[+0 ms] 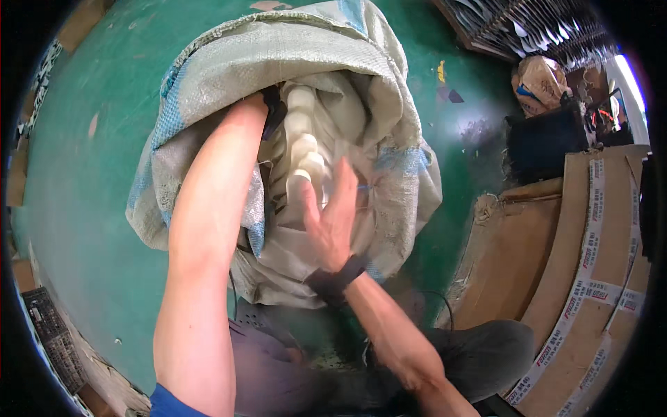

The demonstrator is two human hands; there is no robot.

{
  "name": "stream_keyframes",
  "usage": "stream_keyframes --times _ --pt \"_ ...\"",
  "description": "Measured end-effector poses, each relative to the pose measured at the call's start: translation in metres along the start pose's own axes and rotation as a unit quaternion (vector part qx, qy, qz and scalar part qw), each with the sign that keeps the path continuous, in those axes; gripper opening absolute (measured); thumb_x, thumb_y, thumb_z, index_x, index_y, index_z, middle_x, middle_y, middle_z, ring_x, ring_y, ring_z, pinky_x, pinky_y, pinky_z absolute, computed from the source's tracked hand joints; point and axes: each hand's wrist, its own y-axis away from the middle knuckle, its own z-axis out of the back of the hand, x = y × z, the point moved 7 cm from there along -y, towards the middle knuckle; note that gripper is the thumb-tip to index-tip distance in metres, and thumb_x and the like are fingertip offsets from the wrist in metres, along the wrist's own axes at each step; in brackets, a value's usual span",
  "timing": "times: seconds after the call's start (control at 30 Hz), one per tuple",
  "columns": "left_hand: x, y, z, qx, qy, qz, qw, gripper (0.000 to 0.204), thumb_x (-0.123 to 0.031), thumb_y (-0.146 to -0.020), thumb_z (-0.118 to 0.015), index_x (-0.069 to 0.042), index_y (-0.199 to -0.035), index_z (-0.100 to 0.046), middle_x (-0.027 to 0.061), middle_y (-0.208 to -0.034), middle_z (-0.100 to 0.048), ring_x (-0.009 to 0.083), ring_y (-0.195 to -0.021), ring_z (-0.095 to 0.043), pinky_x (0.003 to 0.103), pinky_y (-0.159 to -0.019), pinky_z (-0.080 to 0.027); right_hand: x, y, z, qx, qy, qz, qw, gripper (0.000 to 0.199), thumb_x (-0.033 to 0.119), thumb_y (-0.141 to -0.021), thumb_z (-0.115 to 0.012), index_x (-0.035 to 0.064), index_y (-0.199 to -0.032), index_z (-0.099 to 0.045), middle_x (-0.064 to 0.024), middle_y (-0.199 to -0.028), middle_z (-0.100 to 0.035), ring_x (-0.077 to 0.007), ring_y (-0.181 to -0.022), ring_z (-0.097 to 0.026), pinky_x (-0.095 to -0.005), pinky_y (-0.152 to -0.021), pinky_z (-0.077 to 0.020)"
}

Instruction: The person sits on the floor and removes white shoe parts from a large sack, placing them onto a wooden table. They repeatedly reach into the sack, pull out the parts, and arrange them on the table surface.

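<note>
A large woven sack, greyish white with blue stripes, stands with its mouth rolled back. Inside it lies a row of pale, glossy rounded pieces, nested one behind another; their exact kind is unclear. My left forearm reaches into the sack on the left side of that row. The black band on that wrist shows, but the sack hides my left hand and its fingers. At the near end of the row is my right hand, somewhat blurred, with thumb and fingers apart and the thumb against or just over the nearest pale piece.
Green floor surrounds the sack. To the right are a flattened cardboard box with printed tape, a black bin and a brown bag. A rack of thin metal pieces stands far right. Dark crates line the left edge.
</note>
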Motion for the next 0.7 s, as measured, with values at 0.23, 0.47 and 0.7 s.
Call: stream_keyframes --times 0.23,0.47,0.7 --pt "0.004 0.007 0.008 0.003 0.007 0.001 1.0 0.038 -0.021 -0.086 -0.066 -0.005 -0.12 -0.067 0.0135 -0.109 -0.072 0.0304 -0.097 -0.07 0.042 -0.091 -0.054 0.01 -0.014 -0.041 -0.03 -0.069 -0.073 0.995 0.104 0.025 -0.075 -0.086 -0.0113 -0.151 -0.024 -0.0356 -0.144 -0.042 -0.049 -0.131 -0.044 -0.0506 -0.113 -0.0355" --pt "-0.005 0.019 0.008 0.033 0.033 0.003 0.999 0.04 -0.021 -0.083 -0.069 -0.005 -0.12 -0.066 0.0139 -0.106 -0.071 0.0299 -0.096 -0.069 0.042 -0.092 -0.054 -0.023 -0.041 -0.032 -0.024 -0.054 -0.184 0.981 0.091 0.017 -0.073 -0.081 -0.0033 -0.149 -0.035 -0.0313 -0.121 -0.06 -0.046 -0.11 -0.058 -0.0497 -0.095 -0.0466" --pt "-0.042 0.096 0.013 0.177 0.125 0.098 0.971 0.042 -0.021 -0.081 -0.072 -0.004 -0.119 -0.066 0.0143 -0.103 -0.071 0.0295 -0.094 -0.069 0.042 -0.092 -0.053 -0.013 -0.015 -0.026 0.02 -0.089 -0.163 0.982 0.064 0.008 -0.072 -0.075 0.0048 -0.133 -0.057 -0.0238 -0.131 -0.063 -0.0454 -0.115 -0.06 -0.0494 -0.097 -0.0478"
